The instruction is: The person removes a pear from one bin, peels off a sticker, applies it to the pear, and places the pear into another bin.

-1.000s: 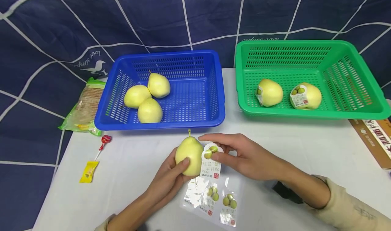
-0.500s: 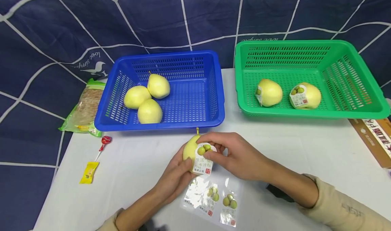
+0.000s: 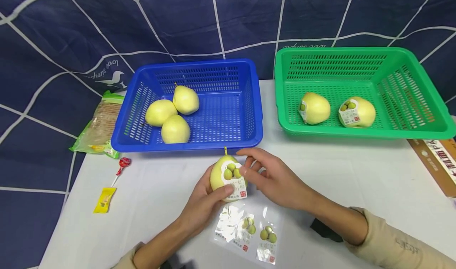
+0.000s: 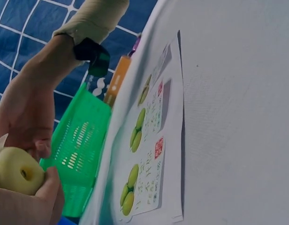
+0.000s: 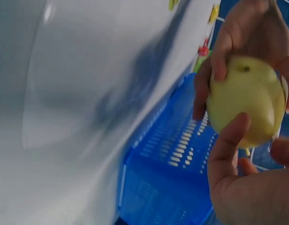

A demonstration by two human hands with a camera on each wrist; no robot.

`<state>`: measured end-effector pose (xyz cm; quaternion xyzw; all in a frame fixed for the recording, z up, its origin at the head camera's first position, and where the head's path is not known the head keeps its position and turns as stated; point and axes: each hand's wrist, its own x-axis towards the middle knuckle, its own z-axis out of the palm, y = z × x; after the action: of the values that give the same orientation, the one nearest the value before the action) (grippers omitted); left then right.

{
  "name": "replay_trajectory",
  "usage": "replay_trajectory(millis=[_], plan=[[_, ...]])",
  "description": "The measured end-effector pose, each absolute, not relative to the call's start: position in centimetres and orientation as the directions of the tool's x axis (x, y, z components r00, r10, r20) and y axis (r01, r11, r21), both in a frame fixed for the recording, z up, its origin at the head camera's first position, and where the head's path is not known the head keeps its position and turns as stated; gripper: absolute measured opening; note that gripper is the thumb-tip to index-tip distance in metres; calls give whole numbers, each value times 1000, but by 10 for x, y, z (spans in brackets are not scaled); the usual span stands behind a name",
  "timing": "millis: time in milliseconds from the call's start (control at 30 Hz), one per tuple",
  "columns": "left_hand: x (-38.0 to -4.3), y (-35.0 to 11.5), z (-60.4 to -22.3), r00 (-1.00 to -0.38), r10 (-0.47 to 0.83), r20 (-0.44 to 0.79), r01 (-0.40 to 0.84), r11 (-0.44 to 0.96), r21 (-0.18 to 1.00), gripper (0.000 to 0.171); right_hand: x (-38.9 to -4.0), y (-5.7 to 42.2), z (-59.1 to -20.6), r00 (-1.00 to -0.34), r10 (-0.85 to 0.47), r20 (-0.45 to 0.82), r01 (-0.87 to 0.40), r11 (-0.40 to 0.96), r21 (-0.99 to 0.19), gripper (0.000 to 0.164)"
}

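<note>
In the head view my left hand (image 3: 204, 199) grips a yellow-green pear (image 3: 216, 177), stem pointing away, with the thumb pressed on a white label (image 3: 238, 192) printed with pears. The label lies over the pear's front; a white edge of it stands out in the left wrist view. My right hand (image 3: 272, 178) is at the pear's right side, thumb tip at the label's upper right edge and index finger apart near the stem. In the right wrist view a finger (image 5: 236, 133) of this hand overlaps the pear's side.
A clear sheet of labels (image 3: 246, 235) lies below the hands. A blue basket (image 3: 185, 147) holds three pears; a green basket (image 3: 356, 132) holds two labelled ones. A lollipop (image 3: 124, 162), yellow packet (image 3: 105, 200) and bread bag (image 3: 101, 122) are left, a brown box (image 3: 432, 162) right.
The label, pinched by my right hand beside the pear, has come onto the pear's front. My left thumb now presses it, and my right fingers have spread toward the label's upper right edge.
</note>
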<state>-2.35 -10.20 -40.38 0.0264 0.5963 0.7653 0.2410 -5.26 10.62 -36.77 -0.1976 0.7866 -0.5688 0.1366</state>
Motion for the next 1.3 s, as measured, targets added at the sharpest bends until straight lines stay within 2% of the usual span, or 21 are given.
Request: replay_trajectory(millis=[100,167,267,367,500,600,733,867,1033,1133,1300], plan=[[-24,-100,-402,-894,378,-238,-332,-205,920,61,-50,104,-369,-860,-499,-105,-2,210,-978,44],[-23,-99,-400,-897,376,-232,-331,-223,917,59,-49,103,-371,-827,-543,-144,55,176,-983,53],[-23,-99,-398,-901,374,-218,-314,-217,924,57,-47,101,-372,-804,-576,-149,85,137,-987,62],[-25,-98,-395,-923,331,-193,-264,-184,947,51,-46,101,-372,-828,-544,-135,77,128,-989,63],[-32,-98,-390,-943,244,-226,-269,-156,950,43,-46,101,-374,-846,-516,-135,61,157,-986,65],[-35,-99,-390,-942,209,-264,-297,-145,944,41,-47,101,-374,-836,-524,-161,99,144,-985,59],[-34,-99,-392,-946,215,-244,-270,-98,958,46,-50,101,-374,-835,-515,-194,168,97,-981,40],[-32,-99,-393,-940,254,-228,-255,-78,964,50,-51,102,-377,-843,-510,-168,139,96,-986,28],[-30,-103,-393,-927,300,-225,-245,-31,969,54,-50,104,-379,-838,-517,-173,133,114,-985,33],[-30,-105,-391,-923,311,-225,-243,-21,970,58,-50,105,-379,-823,-540,-175,157,80,-984,37],[-31,-108,-391,-927,309,-211,-251,-95,963,59,-50,109,-377,-798,-584,-151,166,29,-986,39]])
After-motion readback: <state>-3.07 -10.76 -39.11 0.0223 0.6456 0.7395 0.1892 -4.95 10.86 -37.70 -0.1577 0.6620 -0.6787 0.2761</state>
